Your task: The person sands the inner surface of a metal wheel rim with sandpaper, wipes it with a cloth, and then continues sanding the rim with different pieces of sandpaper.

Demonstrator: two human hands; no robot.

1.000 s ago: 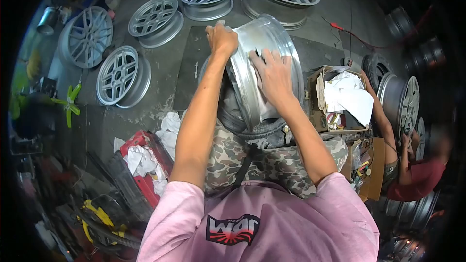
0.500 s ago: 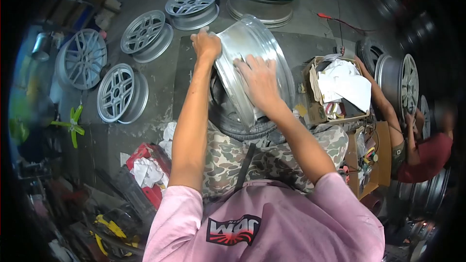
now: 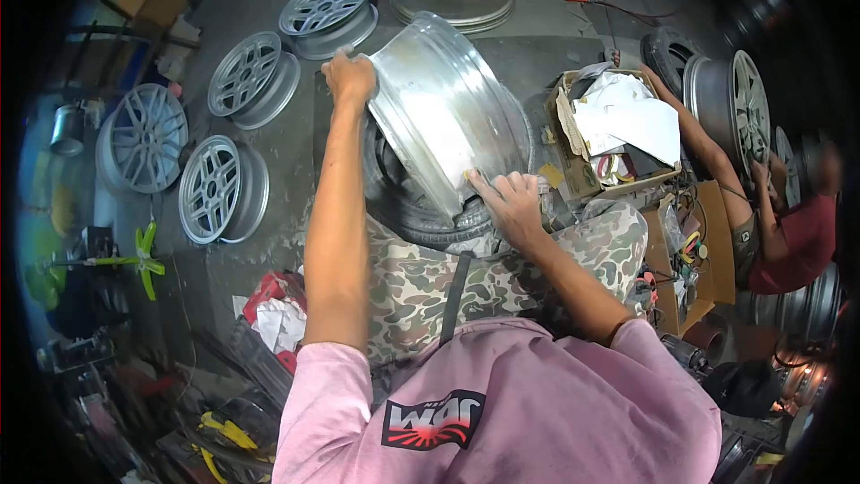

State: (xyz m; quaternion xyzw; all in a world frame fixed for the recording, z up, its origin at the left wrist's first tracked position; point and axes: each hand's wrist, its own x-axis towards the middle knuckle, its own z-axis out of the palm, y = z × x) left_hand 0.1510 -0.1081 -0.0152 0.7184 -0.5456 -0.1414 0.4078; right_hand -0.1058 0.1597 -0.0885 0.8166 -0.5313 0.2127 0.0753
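A bare silver wheel rim leans tilted over a black tire that lies on the floor in front of my knees. My left hand is closed around the rim's upper left edge. Low on the barrel's shiny outer face, my right hand has its fingers mostly curled and one fingertip against the metal. A small tan-yellow bit shows at that fingertip, too small to name.
Several silver alloy wheels lie or lean around the left and far side. To the right are a cardboard box with white paper and another open box of tools. A person in a dark red shirt handles another wheel.
My right hand has slid down the barrel toward its near lower edge. The rim has tilted and shifted slightly left in view, with my left hand still on its edge.
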